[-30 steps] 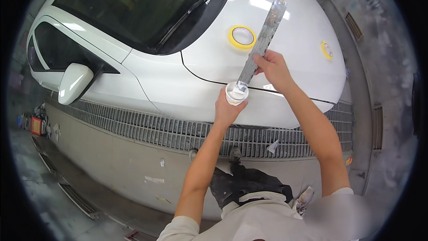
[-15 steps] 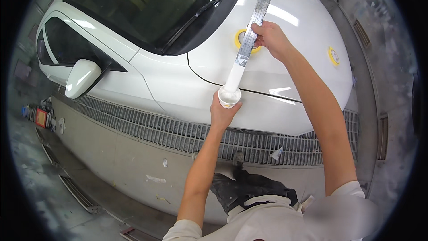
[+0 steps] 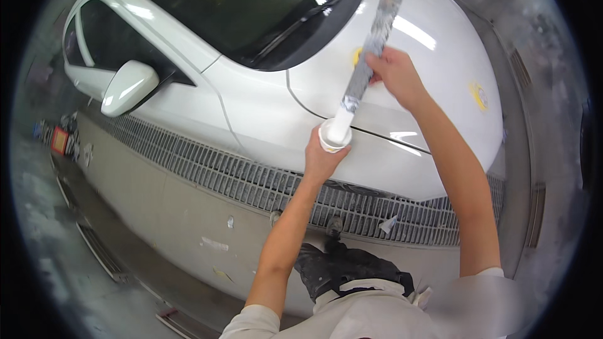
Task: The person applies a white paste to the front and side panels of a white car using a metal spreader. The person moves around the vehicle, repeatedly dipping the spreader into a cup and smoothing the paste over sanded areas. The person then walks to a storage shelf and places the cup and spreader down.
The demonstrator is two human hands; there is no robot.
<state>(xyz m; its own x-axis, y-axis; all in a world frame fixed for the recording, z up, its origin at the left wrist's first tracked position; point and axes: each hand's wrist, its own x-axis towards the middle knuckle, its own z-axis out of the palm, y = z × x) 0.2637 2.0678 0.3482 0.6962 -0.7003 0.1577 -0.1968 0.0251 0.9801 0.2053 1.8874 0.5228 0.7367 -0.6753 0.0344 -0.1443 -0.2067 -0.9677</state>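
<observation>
A small white paper cup (image 3: 328, 145) of white liquid that looks like paint is gripped from below and around its side by my left hand (image 3: 321, 164). My right hand (image 3: 398, 75) pinches a long flat metal mixing stick (image 3: 385, 17) about midway, thumb on its face. The stick slants from upper right down into the cup. Its lower part is coated white; the rest is grey and smeared with dried paint. The tip is hidden inside the cup. Both hands are above the front fender and hood of a white car (image 3: 264, 110).
On the hood sit two yellow tape rolls (image 3: 480, 96), one partly hidden behind the stick. A floor grate (image 3: 213, 182) runs beside the car, with a paper scrap (image 3: 388, 224) on it. The side mirror (image 3: 130, 88) juts out at left. Far left are assorted items around a red-framed object (image 3: 59, 140).
The view has shifted, so the car appears farther right. The stick has moved down in the cup, with less of its white part showing above the rim. Both hands keep their holds.
</observation>
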